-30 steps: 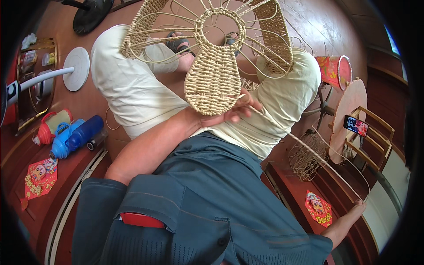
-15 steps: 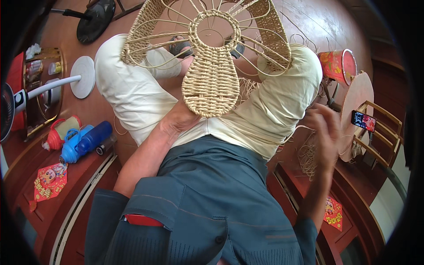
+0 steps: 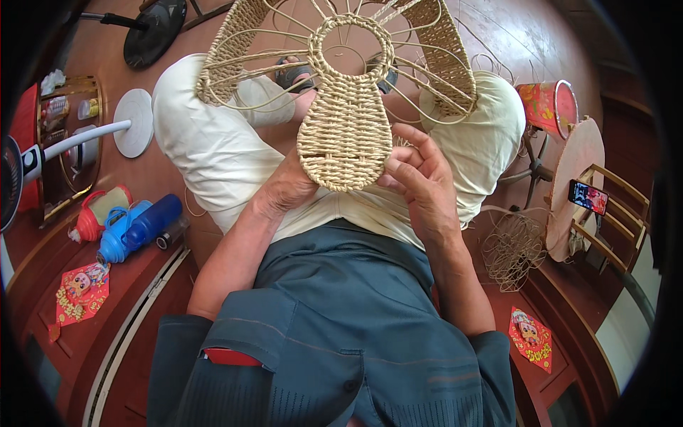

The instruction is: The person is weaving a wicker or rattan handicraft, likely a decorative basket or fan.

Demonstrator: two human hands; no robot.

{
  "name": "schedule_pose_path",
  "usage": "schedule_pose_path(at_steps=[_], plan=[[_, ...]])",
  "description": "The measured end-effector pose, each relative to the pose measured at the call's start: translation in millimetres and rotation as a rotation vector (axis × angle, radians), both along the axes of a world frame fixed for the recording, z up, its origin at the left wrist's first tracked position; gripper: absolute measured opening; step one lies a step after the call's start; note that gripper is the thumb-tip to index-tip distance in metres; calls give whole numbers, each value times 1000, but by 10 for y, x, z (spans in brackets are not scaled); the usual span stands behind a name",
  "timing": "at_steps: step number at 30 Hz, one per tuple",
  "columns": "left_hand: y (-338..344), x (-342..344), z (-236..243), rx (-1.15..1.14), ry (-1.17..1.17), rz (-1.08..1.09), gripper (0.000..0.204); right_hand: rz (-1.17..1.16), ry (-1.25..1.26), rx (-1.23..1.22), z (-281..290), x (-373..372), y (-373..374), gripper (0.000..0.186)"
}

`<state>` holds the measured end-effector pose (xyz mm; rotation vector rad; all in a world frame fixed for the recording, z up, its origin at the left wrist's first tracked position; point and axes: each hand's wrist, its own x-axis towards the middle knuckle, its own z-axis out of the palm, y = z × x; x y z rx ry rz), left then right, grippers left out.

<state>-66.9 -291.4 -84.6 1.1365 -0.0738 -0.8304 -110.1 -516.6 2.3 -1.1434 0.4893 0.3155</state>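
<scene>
A tan woven straw piece (image 3: 343, 135) lies over my lap, with a rounded paddle-shaped end toward me and a round ring opening above it. Stiff wire-like spokes fan from the ring to a curved woven band (image 3: 447, 60) resting across my knees. My left hand (image 3: 290, 186) grips the paddle's lower left edge, its fingers hidden beneath the weave. At the right edge, my right hand (image 3: 420, 174) is closed, thumb and fingertips pinching at the rim; whether a loose strand is between them I cannot tell.
Loose straw strands (image 3: 516, 245) are heaped on the floor at right, near a round board (image 3: 575, 188), a wooden chair (image 3: 615, 213) with a phone (image 3: 588, 197), and a red bucket (image 3: 546, 107). Bottles (image 3: 146, 224) lie at left, below a white round disc (image 3: 133, 123).
My right hand has come in from the far right to the right edge of the woven piece. The piece has shifted slightly right; my left hand keeps its hold.
</scene>
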Motion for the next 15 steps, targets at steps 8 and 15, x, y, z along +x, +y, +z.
schedule_pose_path(at_steps=[8,15], plan=[[-16,18,-74,-316,315,105,62,-132,142,161,-57,94,25,44],[10,13,-37,-328,229,112,62,-149,159,216,-69,136,38,45]])
